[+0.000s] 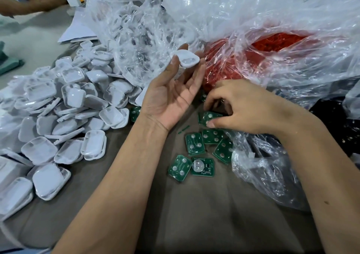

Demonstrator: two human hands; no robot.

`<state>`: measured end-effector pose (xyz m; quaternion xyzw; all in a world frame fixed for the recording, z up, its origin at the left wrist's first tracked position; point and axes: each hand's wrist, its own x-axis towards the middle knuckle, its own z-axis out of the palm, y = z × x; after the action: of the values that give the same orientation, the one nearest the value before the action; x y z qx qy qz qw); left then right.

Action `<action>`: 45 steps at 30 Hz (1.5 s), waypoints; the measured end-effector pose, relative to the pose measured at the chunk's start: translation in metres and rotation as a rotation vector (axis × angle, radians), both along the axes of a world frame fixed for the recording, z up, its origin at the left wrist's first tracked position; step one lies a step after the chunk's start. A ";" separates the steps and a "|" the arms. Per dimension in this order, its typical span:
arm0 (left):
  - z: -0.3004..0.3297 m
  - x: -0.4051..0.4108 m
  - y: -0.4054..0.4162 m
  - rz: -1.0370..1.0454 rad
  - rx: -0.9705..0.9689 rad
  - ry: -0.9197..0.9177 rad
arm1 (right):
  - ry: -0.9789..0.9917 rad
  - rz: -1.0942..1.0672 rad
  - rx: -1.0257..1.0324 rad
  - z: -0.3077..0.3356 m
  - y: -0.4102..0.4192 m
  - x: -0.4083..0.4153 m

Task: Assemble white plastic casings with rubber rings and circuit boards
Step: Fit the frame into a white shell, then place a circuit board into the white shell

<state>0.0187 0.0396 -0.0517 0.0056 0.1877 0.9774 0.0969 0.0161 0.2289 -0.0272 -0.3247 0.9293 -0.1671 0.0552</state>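
Note:
My left hand [171, 95] is raised palm up and pinches a white plastic casing [186, 58] between thumb and fingertips, hollow side towards me. My right hand [239, 107] is curled over a green circuit board [209, 117] on the table, thumb and fingers pinching it. Several more green circuit boards [194, 142] lie loose below my hands. A clear bag of red rubber rings [272, 45] sits just behind both hands.
A big heap of white casings [64, 105] covers the table's left side. A clear bag with more casings [136, 39] stands behind it. Crumpled clear plastic [268, 168] lies at right. Another person's arm [29, 4] reaches in at the far left.

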 end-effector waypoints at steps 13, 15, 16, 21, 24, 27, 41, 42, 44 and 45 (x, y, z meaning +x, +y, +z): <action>-0.001 0.002 0.000 -0.009 -0.135 0.097 | 0.007 -0.223 -0.480 0.003 0.001 0.001; -0.002 0.002 0.000 -0.025 -0.152 0.111 | 0.054 -0.267 -0.594 0.006 0.002 0.000; -0.002 0.002 -0.001 -0.032 -0.146 0.115 | 0.060 -0.268 -0.623 0.007 0.004 0.000; -0.001 0.000 -0.003 -0.010 -0.137 0.110 | -0.097 -0.065 -0.444 0.007 -0.002 0.011; -0.001 0.001 -0.004 -0.008 -0.152 0.118 | -0.071 0.023 -0.399 0.004 -0.012 0.015; -0.002 0.001 -0.004 -0.008 -0.158 0.137 | -0.171 0.117 -0.362 0.006 -0.016 0.018; -0.001 -0.001 -0.006 0.009 -0.145 0.068 | -0.290 0.323 -0.146 0.004 -0.037 0.039; -0.001 -0.001 -0.006 0.013 -0.152 0.067 | -0.327 0.298 -0.194 0.005 -0.034 0.037; -0.001 0.000 -0.006 0.023 -0.154 0.063 | -0.420 0.285 -0.328 0.009 -0.024 0.031; -0.001 0.000 -0.006 0.025 -0.144 0.057 | -0.499 0.284 -0.436 0.010 -0.018 0.027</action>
<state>0.0184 0.0339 -0.0526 0.0241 0.2601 0.9620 0.0795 0.0433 0.2105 -0.0169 -0.4039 0.7754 -0.4264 0.2322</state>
